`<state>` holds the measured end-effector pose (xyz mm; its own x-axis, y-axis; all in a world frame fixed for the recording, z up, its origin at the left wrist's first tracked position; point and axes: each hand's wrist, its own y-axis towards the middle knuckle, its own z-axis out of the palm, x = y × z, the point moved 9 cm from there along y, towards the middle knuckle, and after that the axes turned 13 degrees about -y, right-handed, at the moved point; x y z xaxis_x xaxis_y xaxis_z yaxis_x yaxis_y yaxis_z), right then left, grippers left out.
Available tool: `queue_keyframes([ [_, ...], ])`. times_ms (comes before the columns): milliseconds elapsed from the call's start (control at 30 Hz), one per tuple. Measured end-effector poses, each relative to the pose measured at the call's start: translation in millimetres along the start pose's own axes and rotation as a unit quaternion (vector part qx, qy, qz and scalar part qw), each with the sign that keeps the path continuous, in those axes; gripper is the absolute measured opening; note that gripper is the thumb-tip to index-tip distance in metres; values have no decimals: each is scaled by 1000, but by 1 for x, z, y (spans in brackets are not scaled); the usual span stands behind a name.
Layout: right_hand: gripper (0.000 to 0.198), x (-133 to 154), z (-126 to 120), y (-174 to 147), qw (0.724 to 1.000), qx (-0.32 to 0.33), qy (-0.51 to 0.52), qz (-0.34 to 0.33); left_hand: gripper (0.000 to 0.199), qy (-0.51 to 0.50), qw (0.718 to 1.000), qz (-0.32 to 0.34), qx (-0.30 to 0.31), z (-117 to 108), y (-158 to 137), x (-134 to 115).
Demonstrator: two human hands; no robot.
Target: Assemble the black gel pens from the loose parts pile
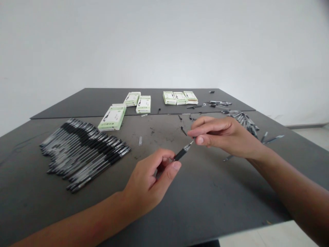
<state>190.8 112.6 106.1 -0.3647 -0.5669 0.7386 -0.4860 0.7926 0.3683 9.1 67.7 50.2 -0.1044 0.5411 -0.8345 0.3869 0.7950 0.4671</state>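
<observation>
My left hand (154, 175) is closed around a gel pen (182, 153) by its black grip, with the bare tip pointing up and to the right. Just beyond that tip, my right hand (218, 133) pinches something small and dark between thumb and fingers; most of it is hidden, so its kind does not show. To the left of my left hand lies a broad row of pens (84, 147), side by side with black grips. A loose pile of pens (244, 121) lies behind my right hand, partly covered by it.
Green and white boxes (113, 117) stand at the back left, and more boxes (180, 98) at the back centre. A clear cap (140, 141) and small dark pieces (183, 130) lie mid-table. Several loose pens (220, 103) are at the back right. A seam crosses the table.
</observation>
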Motion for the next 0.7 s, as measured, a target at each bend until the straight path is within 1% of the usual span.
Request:
queue_keyframes([
  [300,20,5,0,-1,1000,11,-23,-14,7,28,1000,-1,8,1,0,0],
  [567,19,-2,-4,-3,1000,-1,-22,10,5,41,999,7,13,2,0,-1],
  [700,18,1,-5,-4,998,11,-55,6,4,49,999,9,12,3,2,-3],
])
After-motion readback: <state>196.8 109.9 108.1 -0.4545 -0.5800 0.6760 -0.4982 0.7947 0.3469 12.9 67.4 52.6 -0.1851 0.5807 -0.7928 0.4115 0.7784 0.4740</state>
